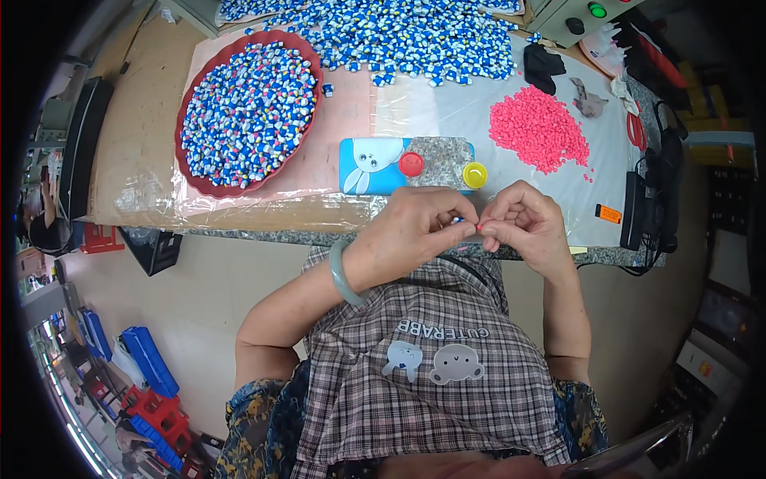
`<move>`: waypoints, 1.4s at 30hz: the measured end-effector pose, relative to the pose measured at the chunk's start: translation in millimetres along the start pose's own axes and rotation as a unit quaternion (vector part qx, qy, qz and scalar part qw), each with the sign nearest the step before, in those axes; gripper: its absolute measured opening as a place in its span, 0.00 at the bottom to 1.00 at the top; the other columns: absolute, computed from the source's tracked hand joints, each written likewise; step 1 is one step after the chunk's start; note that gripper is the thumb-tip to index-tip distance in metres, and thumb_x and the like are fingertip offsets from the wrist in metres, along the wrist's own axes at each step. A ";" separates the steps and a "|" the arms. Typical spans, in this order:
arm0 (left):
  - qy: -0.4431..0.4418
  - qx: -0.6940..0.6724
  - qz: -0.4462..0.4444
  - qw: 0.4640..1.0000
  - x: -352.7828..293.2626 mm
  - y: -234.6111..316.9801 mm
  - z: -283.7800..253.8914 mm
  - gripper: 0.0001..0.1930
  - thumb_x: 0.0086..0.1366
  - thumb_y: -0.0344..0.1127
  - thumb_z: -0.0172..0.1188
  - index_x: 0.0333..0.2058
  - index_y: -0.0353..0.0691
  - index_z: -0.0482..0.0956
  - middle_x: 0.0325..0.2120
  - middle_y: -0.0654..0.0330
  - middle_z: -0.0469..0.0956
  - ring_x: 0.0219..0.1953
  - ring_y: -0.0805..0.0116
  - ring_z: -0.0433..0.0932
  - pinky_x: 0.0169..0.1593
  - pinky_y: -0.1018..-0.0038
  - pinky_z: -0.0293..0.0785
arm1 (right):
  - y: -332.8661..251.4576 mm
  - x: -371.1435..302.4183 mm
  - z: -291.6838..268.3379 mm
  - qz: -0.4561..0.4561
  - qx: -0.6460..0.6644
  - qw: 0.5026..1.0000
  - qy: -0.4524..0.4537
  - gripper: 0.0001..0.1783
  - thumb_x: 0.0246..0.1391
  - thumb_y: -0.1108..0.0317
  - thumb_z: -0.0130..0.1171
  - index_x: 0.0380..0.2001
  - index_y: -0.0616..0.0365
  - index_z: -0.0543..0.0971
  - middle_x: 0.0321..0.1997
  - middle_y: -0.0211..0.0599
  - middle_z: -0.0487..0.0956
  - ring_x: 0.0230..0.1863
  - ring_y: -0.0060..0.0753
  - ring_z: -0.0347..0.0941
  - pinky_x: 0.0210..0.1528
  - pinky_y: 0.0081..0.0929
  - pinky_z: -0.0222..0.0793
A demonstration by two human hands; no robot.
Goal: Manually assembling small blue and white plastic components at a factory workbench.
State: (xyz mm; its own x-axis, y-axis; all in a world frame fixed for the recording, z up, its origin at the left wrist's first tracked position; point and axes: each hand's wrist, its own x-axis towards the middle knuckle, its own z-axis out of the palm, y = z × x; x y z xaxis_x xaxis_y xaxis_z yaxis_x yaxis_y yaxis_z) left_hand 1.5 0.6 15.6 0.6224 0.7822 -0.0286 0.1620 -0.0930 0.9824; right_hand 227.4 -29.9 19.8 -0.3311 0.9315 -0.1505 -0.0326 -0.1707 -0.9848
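My left hand (408, 229), with a pale green bangle (341, 273) at its wrist, pinches a tiny blue-and-white piece (458, 219) between thumb and fingertips. Opposite it, my right hand (528, 223) is closed with a small pink bead-like piece (479, 227) at its fingertips. The fingertips of both hands meet in front of the table edge, so the pieces are mostly hidden. Just beyond them lies a blue mat with a rabbit picture (372, 164) and a grey speckled slab (439, 160). A red cap (411, 164) and a yellow cap (475, 175) sit on it.
A red scalloped tray (183, 160) full of blue-and-white pieces stands at the left. Many similar pieces (415, 36) are heaped at the back. Pink beads (538, 128) lie piled at the right, near a black cloth (543, 67) and a black power strip (633, 209).
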 end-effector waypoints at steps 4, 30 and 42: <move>0.001 -0.002 0.019 1.000 -1.8 -2.1 2.5 0.04 0.63 0.28 0.63 0.35 0.35 0.80 0.27 0.62 0.78 0.25 0.79 0.72 0.28 0.79 0.69 | -4.8 0.9 2.2 0.003 -0.056 0.998 -0.028 0.09 0.54 0.84 0.63 0.34 0.64 0.72 0.31 0.41 0.80 0.28 0.23 0.79 0.28 0.19 0.77; -0.074 -0.331 -0.137 0.931 -3.1 -14.8 3.7 0.04 0.69 0.32 0.59 0.38 0.39 0.77 0.30 0.67 0.81 0.25 0.86 0.73 0.27 0.87 0.67 | -8.1 -4.5 23.6 -0.228 -0.346 0.908 0.065 0.09 0.45 0.84 0.65 0.31 0.64 0.80 0.32 0.40 0.82 0.30 0.29 0.79 0.31 0.23 0.76; -0.046 -0.376 -0.133 0.916 -13.1 -18.9 -0.8 0.12 0.69 0.27 0.59 0.49 0.31 0.79 0.37 0.58 0.81 0.37 0.74 0.81 0.43 0.79 0.78 | -4.9 20.0 3.4 -0.146 -0.383 0.900 0.151 0.05 0.52 0.82 0.64 0.32 0.66 0.79 0.30 0.34 0.81 0.28 0.21 0.78 0.32 0.18 0.76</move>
State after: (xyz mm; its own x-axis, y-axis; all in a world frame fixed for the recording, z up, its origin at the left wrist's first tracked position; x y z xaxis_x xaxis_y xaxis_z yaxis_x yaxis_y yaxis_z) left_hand -10.3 -7.4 -2.4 0.7049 0.6570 -0.2673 -0.2340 0.5712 0.7867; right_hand 217.7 -11.5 21.9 -0.1392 0.9653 0.2212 0.6214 0.2590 -0.7394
